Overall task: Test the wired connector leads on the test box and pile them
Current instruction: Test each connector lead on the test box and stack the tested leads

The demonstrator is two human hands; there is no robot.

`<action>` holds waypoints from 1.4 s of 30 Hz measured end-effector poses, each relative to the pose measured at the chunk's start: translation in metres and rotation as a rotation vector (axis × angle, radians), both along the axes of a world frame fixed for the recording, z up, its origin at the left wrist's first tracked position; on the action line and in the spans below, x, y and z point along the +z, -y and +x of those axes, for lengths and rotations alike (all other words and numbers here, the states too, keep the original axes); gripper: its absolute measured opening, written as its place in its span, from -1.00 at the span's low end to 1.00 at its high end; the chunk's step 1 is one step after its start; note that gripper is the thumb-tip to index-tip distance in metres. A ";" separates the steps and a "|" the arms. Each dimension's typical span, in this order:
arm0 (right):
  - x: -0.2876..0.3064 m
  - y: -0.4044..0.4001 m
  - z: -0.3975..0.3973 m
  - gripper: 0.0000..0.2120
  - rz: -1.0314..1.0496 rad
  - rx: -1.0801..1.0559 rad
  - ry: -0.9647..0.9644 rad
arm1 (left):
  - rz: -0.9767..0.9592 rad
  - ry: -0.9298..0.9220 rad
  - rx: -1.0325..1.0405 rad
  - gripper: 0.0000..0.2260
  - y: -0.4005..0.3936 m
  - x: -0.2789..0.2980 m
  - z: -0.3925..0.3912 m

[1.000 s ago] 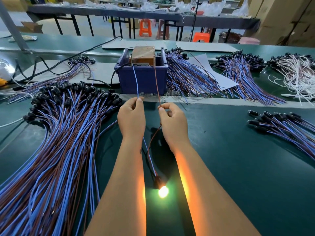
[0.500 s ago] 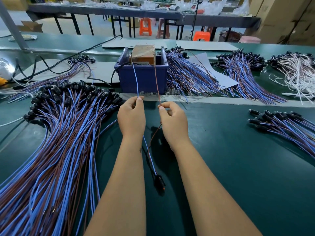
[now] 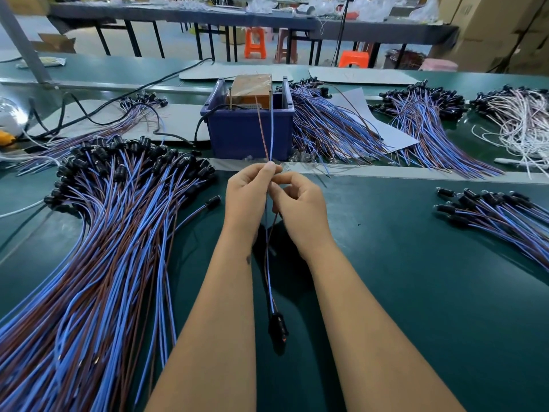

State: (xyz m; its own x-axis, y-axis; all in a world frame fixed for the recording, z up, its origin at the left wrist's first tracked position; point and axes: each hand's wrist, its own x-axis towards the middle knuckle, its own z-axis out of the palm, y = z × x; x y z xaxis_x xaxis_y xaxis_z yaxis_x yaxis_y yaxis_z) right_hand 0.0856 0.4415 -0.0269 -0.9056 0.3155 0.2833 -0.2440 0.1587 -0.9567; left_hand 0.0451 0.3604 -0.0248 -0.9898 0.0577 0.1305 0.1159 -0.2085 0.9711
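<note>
1. The lead (image 3: 269, 263) runs near to far, its black connector (image 3: 277, 325) nearest and its two wire ends reaching the test box (image 3: 246, 126).
2. Left hand (image 3: 246, 200) and right hand (image 3: 300, 209) both pinch the lead.
3. Big pile (image 3: 98, 233) left; small pile (image 3: 499, 215) right, on the table (image 3: 416, 292).

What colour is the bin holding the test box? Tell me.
Dark blue: the bin shows best in the head view, behind the hands.

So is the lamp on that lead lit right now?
Off. The black lamp connector hanging below the hands shows only a faint reddish speck, with no glow on the green mat around it.
</note>
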 end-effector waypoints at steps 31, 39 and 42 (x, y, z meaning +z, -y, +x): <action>0.019 -0.135 0.038 -0.74 0.087 -0.479 0.271 | -0.706 -0.630 -0.285 -0.96 -0.079 0.004 0.098; 0.031 -0.224 0.117 -0.75 0.884 -0.575 0.574 | -0.684 -0.664 -0.599 -0.81 -0.144 -0.001 0.163; 0.039 -0.250 0.143 -0.75 0.998 -0.663 0.579 | -0.670 -0.591 -0.686 -0.76 -0.152 -0.006 0.172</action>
